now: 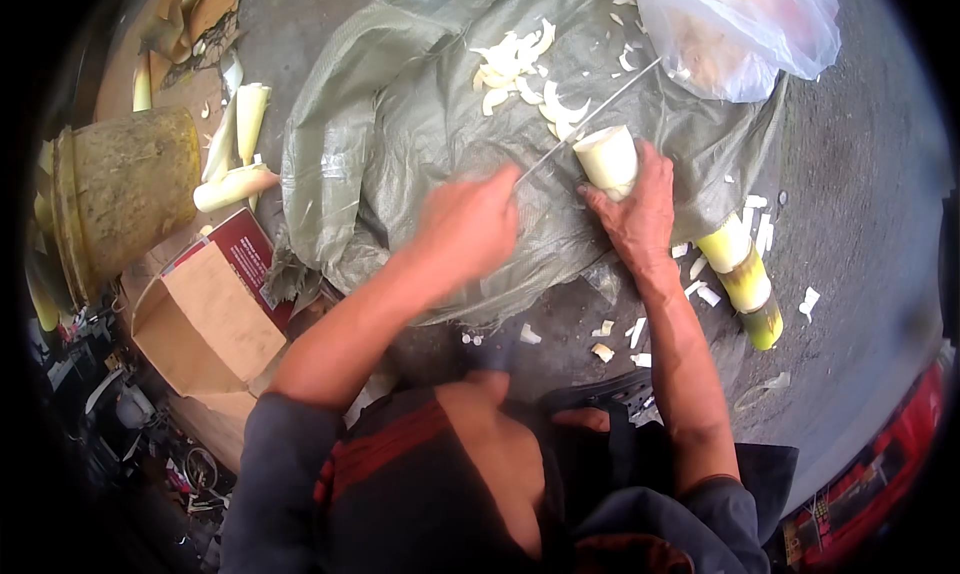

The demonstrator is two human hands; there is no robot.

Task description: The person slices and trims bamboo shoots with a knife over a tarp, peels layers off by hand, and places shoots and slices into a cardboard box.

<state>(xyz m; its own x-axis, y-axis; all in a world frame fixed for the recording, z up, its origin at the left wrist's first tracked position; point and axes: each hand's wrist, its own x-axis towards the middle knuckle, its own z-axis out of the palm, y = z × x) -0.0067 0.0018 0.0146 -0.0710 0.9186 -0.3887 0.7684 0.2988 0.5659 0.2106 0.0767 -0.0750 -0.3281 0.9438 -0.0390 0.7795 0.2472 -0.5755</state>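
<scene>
My left hand (470, 224), blurred by motion, is closed round the handle of a long thin knife (610, 103). The blade slants up to the right and passes close by the top of a pale, cylindrical piece of bamboo shoot (607, 160). My right hand (643, 209) grips that piece from below and the right side, thumb on its left. Curved pale slices (515, 62) lie in a heap beyond the blade on a grey-green woven sack (400, 154). To the right of my right hand, a longer yellow-green segmented shoot (745, 277) rests at the sack's edge.
A clear plastic bag (740, 34) with pale contents sits at the upper right. On the left are a dirty yellow bucket (130, 189), peeled husks (238, 186) and an open cardboard box (215, 319). Small white scraps (709, 295) dot the ground near my feet.
</scene>
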